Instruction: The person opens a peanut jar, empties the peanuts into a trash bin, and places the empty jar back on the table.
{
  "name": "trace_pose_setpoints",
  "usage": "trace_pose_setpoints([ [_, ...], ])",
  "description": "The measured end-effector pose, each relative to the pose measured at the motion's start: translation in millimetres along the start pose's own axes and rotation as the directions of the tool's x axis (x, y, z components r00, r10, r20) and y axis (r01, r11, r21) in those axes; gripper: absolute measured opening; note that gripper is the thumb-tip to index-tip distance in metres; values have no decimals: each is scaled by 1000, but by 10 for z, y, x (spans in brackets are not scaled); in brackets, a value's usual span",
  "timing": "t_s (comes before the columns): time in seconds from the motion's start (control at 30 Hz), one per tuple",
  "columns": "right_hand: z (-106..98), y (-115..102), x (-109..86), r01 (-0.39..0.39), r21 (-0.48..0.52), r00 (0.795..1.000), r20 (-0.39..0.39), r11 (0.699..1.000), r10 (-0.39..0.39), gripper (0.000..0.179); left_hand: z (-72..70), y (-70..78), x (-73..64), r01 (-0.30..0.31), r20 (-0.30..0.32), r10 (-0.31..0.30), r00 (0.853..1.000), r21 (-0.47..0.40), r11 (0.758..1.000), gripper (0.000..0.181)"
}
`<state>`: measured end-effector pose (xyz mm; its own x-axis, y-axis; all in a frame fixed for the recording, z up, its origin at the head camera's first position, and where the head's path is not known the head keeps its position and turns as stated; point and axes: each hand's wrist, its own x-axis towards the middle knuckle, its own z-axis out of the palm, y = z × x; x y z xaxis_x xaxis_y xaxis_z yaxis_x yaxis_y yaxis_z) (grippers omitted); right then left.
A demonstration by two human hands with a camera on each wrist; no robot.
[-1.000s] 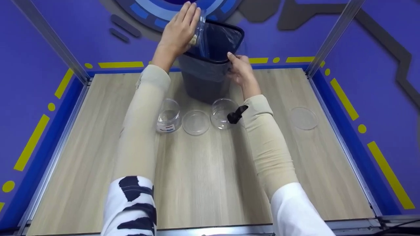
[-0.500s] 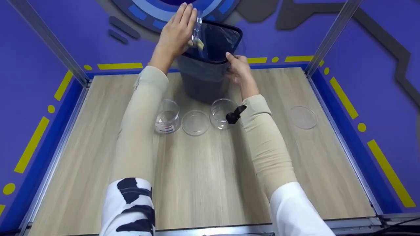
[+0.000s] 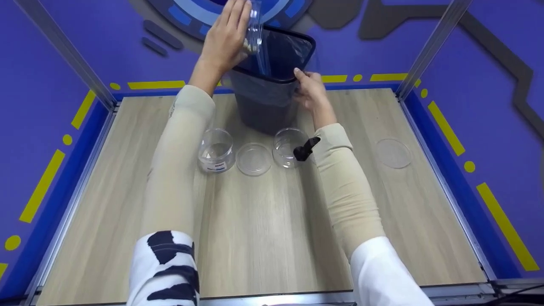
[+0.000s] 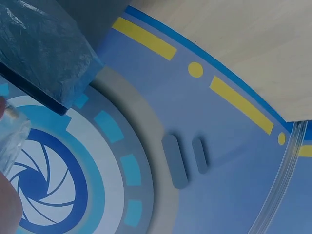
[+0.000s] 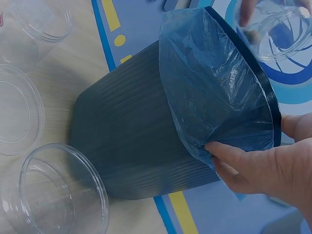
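My left hand (image 3: pixel 225 40) holds a clear round plastic jar (image 3: pixel 255 29) on its side above the left part of the dark trash bin (image 3: pixel 265 106). A few pale pieces show near the jar's mouth, too small to identify. In the left wrist view only part of the jar (image 4: pixel 12 134) and a finger (image 4: pixel 7 207) appear. My right hand (image 3: pixel 312 87) grips the bin's front right rim, thumb at the rim and fingers against the outside. The right wrist view shows those fingers on the folded-over plastic liner (image 5: pixel 195 87).
On the wooden table (image 3: pixel 255 233) before the bin stand a labelled clear jar (image 3: pixel 216 155), a clear lid (image 3: pixel 253 159) and another clear jar (image 3: pixel 289 148). A second clear lid (image 3: pixel 393 153) lies farther right. Blue-purple panels (image 3: pixel 501 127) enclose the back and sides.
Half a second ago pale yellowish pieces showed at the jar's mouth, lower over the bin. My left hand has since lifted slightly with the jar. My right hand stays at the rim.
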<state>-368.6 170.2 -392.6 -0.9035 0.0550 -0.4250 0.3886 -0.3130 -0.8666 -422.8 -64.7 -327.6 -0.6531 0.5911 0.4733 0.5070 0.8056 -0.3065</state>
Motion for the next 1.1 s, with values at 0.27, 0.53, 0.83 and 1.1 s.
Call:
trace_pose_setpoints([
  [0.27, 0, 3, -3, -7, 9, 1000, 0, 1000, 7, 59, -22, -14, -35, -9, 95, 4, 995, 48, 999, 86],
  [0.53, -4, 12, -2, -11, 7, 1000, 1, 1000, 11, 58, -38, -11, -49, -45, -14, 46, 999, 68, 997, 87],
  [0.83, -7, 1, -6, -8, 13, 1000, -6, 1000, 8, 56, -23, -25, -28, -13, 35, 11, 999, 59, 998, 90],
  [1.1, -1, 8, -6, -3, -1, 1000, -6, 1000, 3, 56, -20, -42, -59, 0, 46, -4, 999, 78, 997, 84],
])
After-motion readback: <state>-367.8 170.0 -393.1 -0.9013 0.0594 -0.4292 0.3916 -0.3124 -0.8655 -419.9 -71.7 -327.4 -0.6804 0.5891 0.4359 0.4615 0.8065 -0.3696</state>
